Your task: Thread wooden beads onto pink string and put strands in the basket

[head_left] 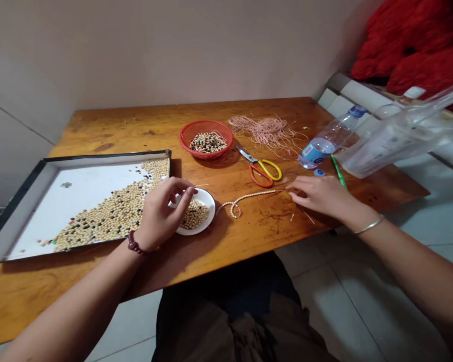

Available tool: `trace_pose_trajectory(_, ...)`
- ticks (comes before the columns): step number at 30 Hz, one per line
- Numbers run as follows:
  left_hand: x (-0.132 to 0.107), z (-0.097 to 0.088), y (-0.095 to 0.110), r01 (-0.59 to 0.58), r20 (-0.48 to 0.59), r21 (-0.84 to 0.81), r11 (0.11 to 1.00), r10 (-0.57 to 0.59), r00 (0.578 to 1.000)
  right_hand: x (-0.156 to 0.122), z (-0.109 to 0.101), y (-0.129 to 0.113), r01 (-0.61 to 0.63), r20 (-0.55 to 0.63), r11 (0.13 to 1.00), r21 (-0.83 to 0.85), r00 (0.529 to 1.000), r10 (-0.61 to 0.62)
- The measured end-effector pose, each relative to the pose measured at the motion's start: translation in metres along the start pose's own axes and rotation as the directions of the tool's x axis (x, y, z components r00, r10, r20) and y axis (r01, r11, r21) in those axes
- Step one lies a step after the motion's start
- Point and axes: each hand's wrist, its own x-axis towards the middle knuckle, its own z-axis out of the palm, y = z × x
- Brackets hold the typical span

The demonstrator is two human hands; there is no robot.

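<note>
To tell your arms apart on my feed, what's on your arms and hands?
The left forearm is bare, with no sleeve, and has a dark red beaded bracelet at the wrist. The right forearm is also bare, with a thin silver metal bangle at the wrist. No gloves show.

Table top (272, 221): orange-brown wood, glossy varnish, lightly scratched; tray (105, 159): black rim, matt white paper-like lining; basket (226, 131): red plastic, lightly glossy; plate (210, 211): smooth, glossy white; scissors (253, 160): bright metal blades, glossy orange and yellow plastic handles; strung beads (249, 197): pale, matt, wood-like; cord (266, 131): pink, matt fibre; bottle (326, 138): clear, smooth plastic.
</note>
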Motion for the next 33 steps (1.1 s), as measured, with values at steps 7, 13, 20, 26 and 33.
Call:
trace_pose_trajectory(7, -0.001, 0.003, 0.007, -0.012, -0.04, -0.067, 0.998, 0.01, 0.999, 0.016, 0.016, -0.007, 0.126, 0.127, 0.977, -0.171, 0.986, -0.105)
trace_pose_trajectory(13, 0.004, 0.001, 0.028, 0.115, -0.18, -0.316, 0.942, -0.178, 0.967, 0.02, 0.015, -0.005, 0.093, 0.079, 0.977, -0.19, 0.994, -0.079)
trace_pose_trajectory(20, 0.002, -0.03, 0.048, 0.313, -0.189, -0.622, 0.717, -0.526, 0.829, 0.002, -0.007, 0.014, -0.224, -0.188, 0.973, 0.044, 0.955, 0.229)
trace_pose_trajectory(26, -0.005, -0.051, 0.065, 0.339, -0.217, -0.605, 0.721, -0.558, 0.801, -0.004, -0.023, 0.025, -0.279, -0.223, 0.91, 0.308, 0.908, 0.354)
trace_pose_trajectory(33, -0.012, -0.064, 0.08, 0.389, -0.202, -0.464, 0.796, -0.523, 0.828, -0.012, -0.027, 0.028, -0.27, -0.335, 0.856, 0.441, 0.835, 0.436)
